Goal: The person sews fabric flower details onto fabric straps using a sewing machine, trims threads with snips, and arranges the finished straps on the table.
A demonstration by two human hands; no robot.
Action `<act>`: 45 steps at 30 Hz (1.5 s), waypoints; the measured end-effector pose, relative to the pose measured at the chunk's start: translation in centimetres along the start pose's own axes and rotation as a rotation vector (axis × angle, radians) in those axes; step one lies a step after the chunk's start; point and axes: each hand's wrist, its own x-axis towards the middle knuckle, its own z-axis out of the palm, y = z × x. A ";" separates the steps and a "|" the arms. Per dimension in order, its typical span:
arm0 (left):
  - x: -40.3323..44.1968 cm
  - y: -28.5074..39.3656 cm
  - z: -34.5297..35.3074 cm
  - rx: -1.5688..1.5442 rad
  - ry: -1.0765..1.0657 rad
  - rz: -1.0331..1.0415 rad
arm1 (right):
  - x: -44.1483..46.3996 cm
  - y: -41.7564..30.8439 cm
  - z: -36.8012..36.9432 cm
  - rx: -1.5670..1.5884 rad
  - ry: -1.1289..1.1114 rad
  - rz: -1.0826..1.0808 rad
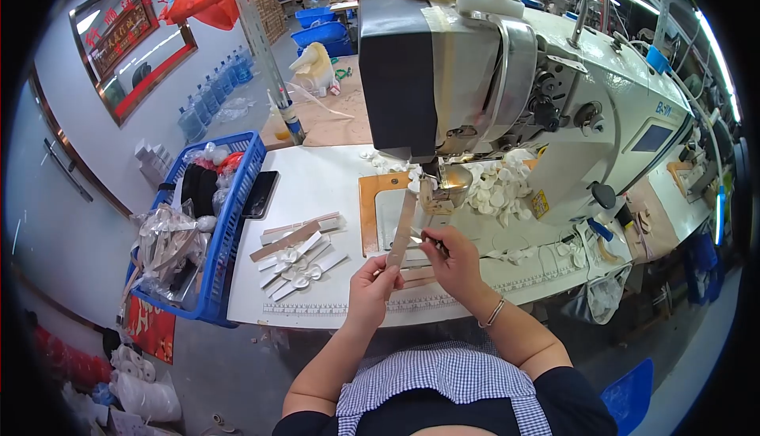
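Note:
My left hand point(376, 284) pinches the lower end of a taupe strap point(404, 226). The strap runs up to the sewing machine's needle area point(431, 187), where white petal-like pieces sit at its far end. In my right hand point(457, 260), close beside the strap, is a small dark tool point(435, 244) with a shiny tip; its exact kind is hard to make out. Left of my hands lie finished-looking straps with white flowers point(305, 272) and a plain taupe strip point(286, 240). White petal pieces point(500, 191) are heaped beside the machine head.
The sewing machine point(602, 131) takes up the right and back of the white table. A blue basket point(224, 266) with bagged parts stands at the left, beside a dark phone point(260, 195). A ruler tape point(305, 308) follows the front edge. Below right is a blue stool point(629, 396).

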 end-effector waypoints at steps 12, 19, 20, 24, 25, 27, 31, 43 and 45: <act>-0.1 -0.5 -0.5 -0.076 -0.008 -0.037 | -0.3 0.0 -0.6 -0.105 -0.120 -0.047; -0.3 -0.4 -0.3 -0.078 -0.002 -0.051 | -0.6 -0.1 -0.7 -0.059 -0.076 0.008; -0.3 -0.5 -0.4 -0.078 -0.002 -0.053 | -0.7 0.1 -0.8 -0.112 -0.112 -0.028; -0.3 -0.4 -0.3 -0.063 0.006 -0.052 | -1.0 0.5 -0.8 -0.044 -0.086 -0.002; -0.4 -0.3 -0.3 -0.081 0.026 -0.062 | -1.0 0.4 -0.7 -0.041 -0.090 -0.001; -0.3 -0.7 -0.4 -0.064 0.028 -0.050 | -1.0 -0.1 -0.8 -0.135 -0.230 -0.107; -0.5 -0.6 0.3 0.439 0.153 0.382 | -2.5 1.0 0.3 0.012 -0.098 0.004; -0.8 -0.2 -1.3 0.831 0.054 0.543 | -2.9 0.8 0.3 0.858 -0.170 0.807; -0.7 -0.5 -1.3 0.836 0.035 0.379 | -3.2 0.5 0.6 0.739 -0.211 0.750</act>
